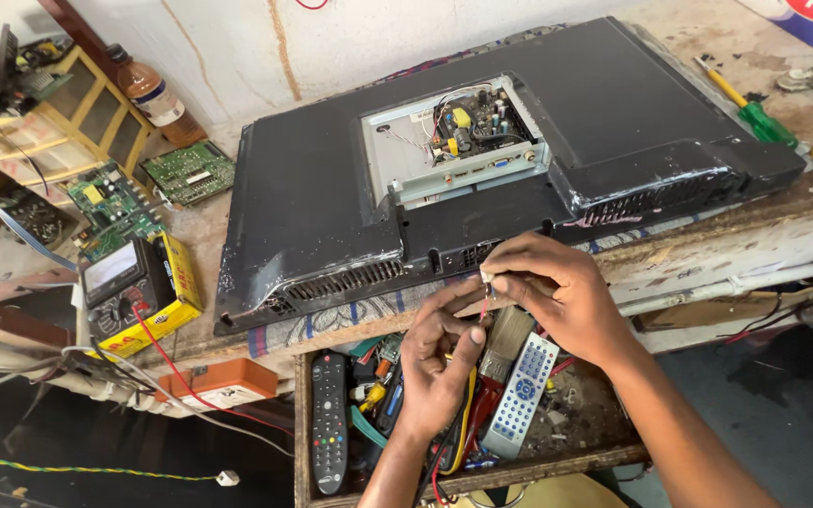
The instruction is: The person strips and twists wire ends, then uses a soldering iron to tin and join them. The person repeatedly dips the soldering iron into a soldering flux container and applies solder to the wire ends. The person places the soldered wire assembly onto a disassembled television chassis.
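A black flat-screen television (331, 179) lies face down on the workbench, with its back panel cut open over a circuit board (472, 127). In front of its lower edge, my right hand (557, 296) pinches a small white connector (486, 276) between thumb and forefinger. My left hand (439, 362) holds the thin red wire (484, 309) hanging from that connector. Both hands hover above an open wooden drawer (303, 423).
The drawer holds a black remote (328, 423), a grey remote (522, 395) and tangled wires. A yellow multimeter (134, 292) with a red lead, loose green circuit boards (190, 172), a bottle (152, 94) and a green-handled screwdriver (755, 113) lie around the television.
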